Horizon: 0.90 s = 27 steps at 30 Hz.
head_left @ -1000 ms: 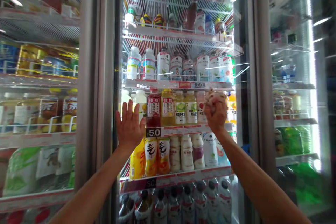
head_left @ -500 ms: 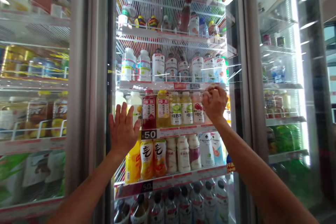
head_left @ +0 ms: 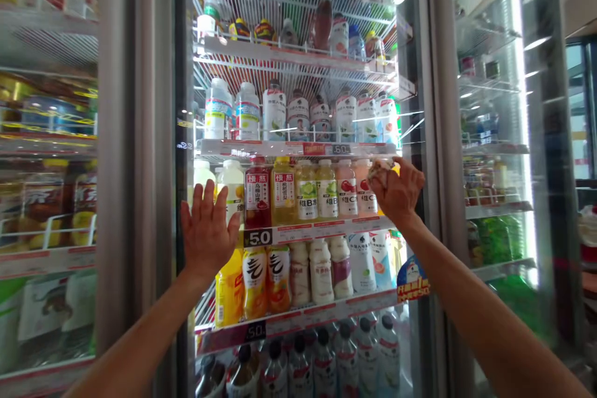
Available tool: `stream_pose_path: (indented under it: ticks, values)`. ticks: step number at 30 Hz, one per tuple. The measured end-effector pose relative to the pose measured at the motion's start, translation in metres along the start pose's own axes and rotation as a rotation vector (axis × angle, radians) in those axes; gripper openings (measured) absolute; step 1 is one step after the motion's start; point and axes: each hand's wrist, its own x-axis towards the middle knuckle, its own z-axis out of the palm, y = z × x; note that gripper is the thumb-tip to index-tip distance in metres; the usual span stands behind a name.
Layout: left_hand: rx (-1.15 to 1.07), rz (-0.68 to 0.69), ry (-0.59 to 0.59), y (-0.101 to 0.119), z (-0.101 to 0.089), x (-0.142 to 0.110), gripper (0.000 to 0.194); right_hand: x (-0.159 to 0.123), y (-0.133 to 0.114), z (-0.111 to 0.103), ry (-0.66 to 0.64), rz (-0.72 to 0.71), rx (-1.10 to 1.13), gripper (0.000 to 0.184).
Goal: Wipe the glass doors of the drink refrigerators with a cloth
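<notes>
A glass cooler door (head_left: 298, 65) with light reflections on it stands in front of me. My left hand (head_left: 209, 233) is open, palm forward and fingers spread, against the glass on the left side. Bunched in my right hand (head_left: 400, 189) is a pale, crumpled cloth (head_left: 381, 171), held against the glass near the door's right side. Behind the glass, close to that hand, are bottles of pink drink (head_left: 346, 186). Part of the cloth is hidden by my fingers.
Shelves of bottles fill the cooler, among them a dark red bottle (head_left: 257, 193) and yellow-orange bottles (head_left: 254, 283). A blue round sticker (head_left: 412, 277) is on the door's lower right. Metal door frames (head_left: 156, 137) stand at the left, with more glazed coolers on both sides.
My right hand with the cloth has moved right and slightly down across the glass. My left hand stays flat in place. The view has shifted a little, moving the shelves left.
</notes>
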Motion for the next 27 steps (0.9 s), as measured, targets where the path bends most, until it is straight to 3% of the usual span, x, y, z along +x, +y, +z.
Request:
stream_pose_path:
  ticks: [4, 8, 11, 16, 18, 23, 25, 27]
  values:
    - [-0.019, -0.006, 0.003, 0.0, 0.0, 0.001, 0.062, 0.02, 0.001, 0.011, 0.114, -0.02, 0.017, 0.034]
    - [0.004, -0.006, -0.005, 0.001, -0.001, 0.001, 0.061, 0.036, -0.026, 0.025, 0.094, 0.02, 0.099, 0.03]
    - [0.044, -0.008, -0.027, 0.002, -0.002, 0.0, 0.061, 0.046, -0.037, 0.031, 0.181, 0.047, 0.122, 0.032]
    - [0.059, 0.001, -0.033, 0.001, -0.001, 0.0, 0.059, 0.045, -0.018, 0.033, 0.29, 0.218, 0.237, 0.031]
    - [0.056, 0.003, -0.023, 0.001, -0.001, 0.0, 0.059, 0.028, -0.011, 0.029, 0.256, 0.242, 0.26, 0.034]
    - [0.041, 0.0, -0.007, 0.001, 0.0, 0.0, 0.059, -0.015, 0.016, 0.016, -0.047, -0.118, 0.288, 0.045]
    - [0.042, -0.006, -0.006, 0.001, -0.001, 0.0, 0.059, -0.012, 0.029, 0.019, 0.021, 0.004, 0.258, 0.045]
    - [0.043, -0.011, -0.006, 0.001, 0.0, 0.001, 0.059, -0.004, 0.027, 0.026, 0.173, 0.257, 0.239, 0.048]
